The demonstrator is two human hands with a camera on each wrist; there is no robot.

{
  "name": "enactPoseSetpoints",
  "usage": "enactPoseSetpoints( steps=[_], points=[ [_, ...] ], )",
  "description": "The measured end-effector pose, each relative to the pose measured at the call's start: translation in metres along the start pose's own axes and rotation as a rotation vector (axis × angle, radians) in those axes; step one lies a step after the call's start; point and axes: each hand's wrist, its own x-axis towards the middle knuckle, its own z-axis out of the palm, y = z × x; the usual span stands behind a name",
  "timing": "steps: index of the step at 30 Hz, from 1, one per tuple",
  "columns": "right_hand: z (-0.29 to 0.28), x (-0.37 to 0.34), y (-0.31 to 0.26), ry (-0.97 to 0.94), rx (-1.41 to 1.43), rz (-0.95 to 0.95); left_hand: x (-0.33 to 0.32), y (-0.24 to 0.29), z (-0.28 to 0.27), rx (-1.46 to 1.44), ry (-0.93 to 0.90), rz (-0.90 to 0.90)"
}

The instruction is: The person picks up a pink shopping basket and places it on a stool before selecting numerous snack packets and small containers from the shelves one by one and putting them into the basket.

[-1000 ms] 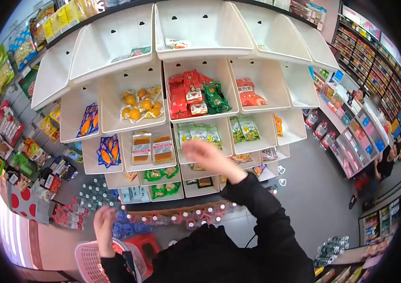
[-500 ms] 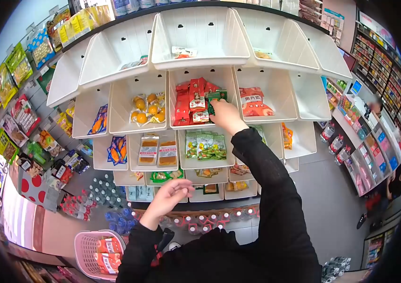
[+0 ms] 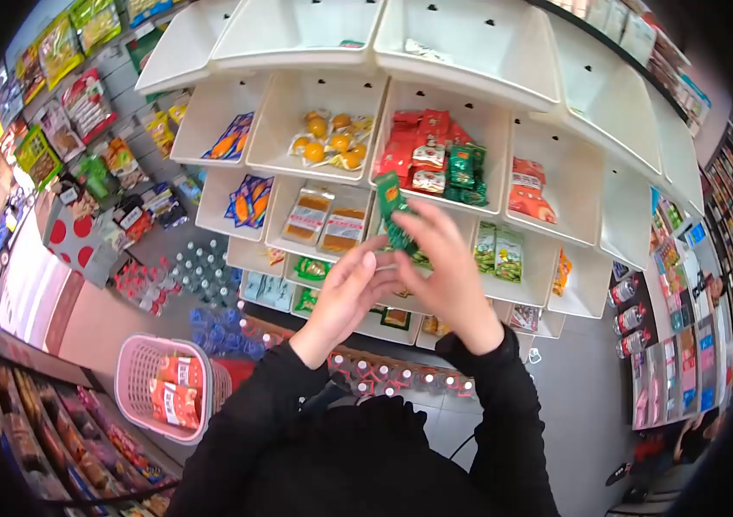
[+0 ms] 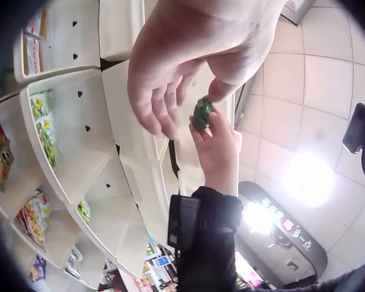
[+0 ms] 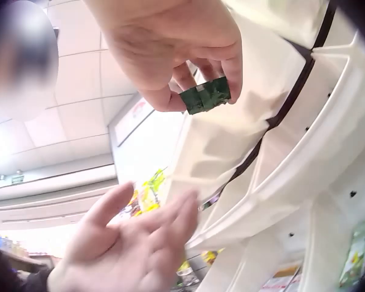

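My right hand [image 3: 448,271] pinches a small shiny green packet [image 3: 391,202] between thumb and fingers, in front of the bins. The right wrist view shows this packet [image 5: 207,95] across the fingertips. Just beside it, my left hand [image 3: 341,297] is raised, its palm turned toward the packet and its fingers loosely extended; in the right wrist view the left hand [image 5: 140,249] holds nothing. Behind the hands, a white bin holds red packets [image 3: 414,151] and more green packets [image 3: 466,172].
Tiered white bins hold wrapped yellow-orange snacks [image 3: 332,138], flat brown packs [image 3: 345,226] and a red bag [image 3: 528,191]. A pink basket [image 3: 128,379] with orange-red bags [image 3: 175,401] stands at lower left. Bottles [image 3: 384,372] line the floor before the shelf.
My right hand has drawn back from the bin of red and green packets with a green packet. My left hand has risen from near the basket to beside it. The head view has turned.
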Motion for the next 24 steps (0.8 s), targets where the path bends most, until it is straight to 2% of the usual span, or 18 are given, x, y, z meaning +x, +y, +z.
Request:
enactPoseSetpoints(
  steps=[1,3,5,7,8,9,11,15,17,19,21,23,24],
  points=[
    [0.006,-0.004,-0.011,-0.098,0.107,0.100,0.000,0.001,-0.003,-0.001,0.017,0.006],
    [0.021,-0.012,-0.013,-0.123,-0.063,-0.054,-0.002,0.005,-0.008,0.023,0.039,0.051],
    [0.033,-0.017,-0.018,-0.159,-0.056,-0.066,-0.010,0.012,-0.017,0.078,0.074,0.035],
    [0.047,-0.020,-0.027,-0.246,0.060,0.022,-0.026,0.018,-0.036,0.078,0.100,-0.043],
    [0.055,-0.022,-0.031,-0.284,0.104,0.003,-0.036,0.019,-0.047,0.072,0.134,-0.034],
    [0.068,-0.029,-0.032,-0.362,0.181,0.051,-0.049,0.022,-0.055,0.068,0.154,-0.005],
    [0.100,-0.039,-0.037,-0.433,0.170,-0.050,-0.080,0.023,-0.088,0.117,0.223,-0.023],
    [0.179,-0.064,-0.068,-0.680,0.393,0.028,-0.158,0.029,-0.148,0.074,0.403,-0.131],
    [0.230,-0.086,-0.070,-0.770,0.510,-0.028,-0.195,0.027,-0.173,0.087,0.568,-0.079],
    [0.266,-0.094,-0.084,-0.949,0.601,-0.127,-0.234,0.036,-0.193,0.039,0.713,-0.098],
    [0.291,-0.102,-0.097,-1.085,0.585,-0.119,-0.274,0.037,-0.227,0.016,0.856,-0.109],
    [0.314,-0.116,-0.099,-1.196,0.500,-0.134,-0.308,0.044,-0.261,0.140,1.095,-0.177],
    [0.326,-0.125,-0.095,-1.174,0.581,-0.164,-0.321,0.048,-0.274,0.082,1.141,-0.058]
  ],
)
